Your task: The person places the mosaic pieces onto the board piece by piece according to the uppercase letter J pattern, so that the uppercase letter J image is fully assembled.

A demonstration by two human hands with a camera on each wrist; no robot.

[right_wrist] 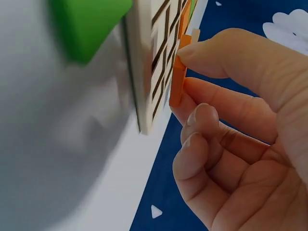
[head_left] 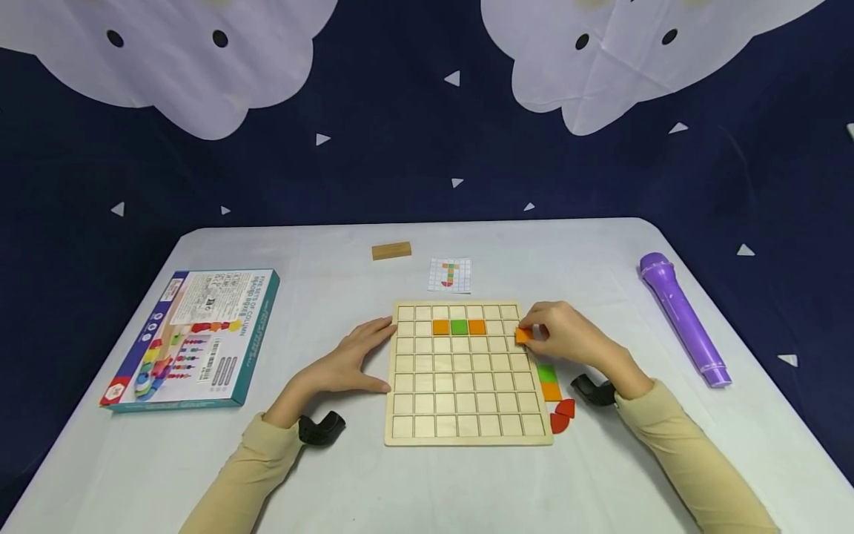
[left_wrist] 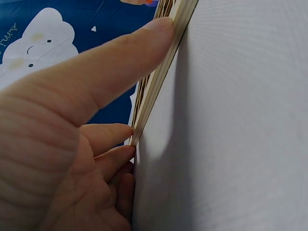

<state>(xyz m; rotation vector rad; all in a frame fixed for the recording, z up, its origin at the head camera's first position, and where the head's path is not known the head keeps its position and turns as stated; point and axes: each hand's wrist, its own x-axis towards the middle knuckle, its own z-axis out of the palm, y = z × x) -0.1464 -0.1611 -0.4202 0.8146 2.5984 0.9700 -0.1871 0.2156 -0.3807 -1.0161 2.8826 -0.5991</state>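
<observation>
A wooden grid board [head_left: 467, 440] lies in the middle of the table. In its second row from the far side sit an orange tile [head_left: 441, 327], a green tile [head_left: 459, 327] and another orange tile [head_left: 477, 327], side by side. My right hand [head_left: 567, 331] pinches a square orange tile [right_wrist: 178, 84] between thumb and index finger, over the board's right edge near that row; its other fingers curl toward the palm. Along the board's left edge, my left hand [head_left: 347, 363] rests with thumb and fingertips against the side, fingers fairly straight and thumb spread.
Beside the board's right edge lie a green tile [head_left: 546, 373], an orange tile [head_left: 551, 391] and red curved pieces [head_left: 559, 423]. Beyond the board are a pattern card [head_left: 437, 285] and a wooden block [head_left: 391, 251]. A flat box [head_left: 227, 297] lies left, a purple microphone-shaped tube [head_left: 683, 319] right.
</observation>
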